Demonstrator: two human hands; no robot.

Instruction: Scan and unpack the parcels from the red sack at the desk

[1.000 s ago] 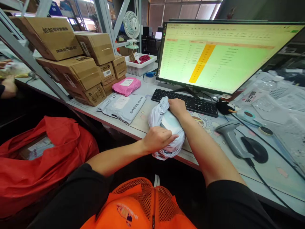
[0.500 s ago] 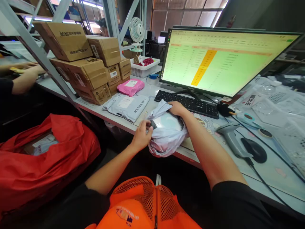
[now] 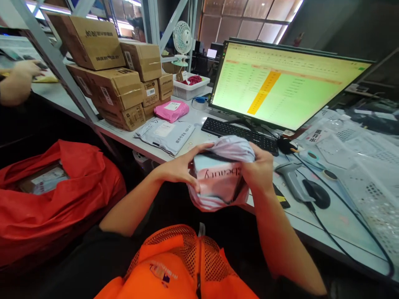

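Between my hands is a pale plastic mailing bag (image 3: 235,146), bunched around a light package (image 3: 215,178) printed with "beauty" upside down. My left hand (image 3: 183,166) grips the bag's left side, thumb in front and fingers behind. On the right, my right hand (image 3: 258,170) is wrapped around the bag's edge, its fingertips partly hidden. The bundle is held at the desk's front edge, before the keyboard (image 3: 240,133). A flat grey-white mailer (image 3: 166,135) lies to its left, with a pink parcel (image 3: 172,110) behind that.
Cardboard boxes (image 3: 115,89) are stacked at the left by a metal shelf post. A monitor (image 3: 280,87) stands behind the keyboard; a barcode scanner (image 3: 294,178) and mouse (image 3: 316,193) lie right. A red sack (image 3: 93,187) sits below left. Another person's hand (image 3: 26,72) shows far left.
The bundle has been turned and raised toward me, so the printed side now shows. My left hand has shifted to its upper left side, and my right hand to its right side.
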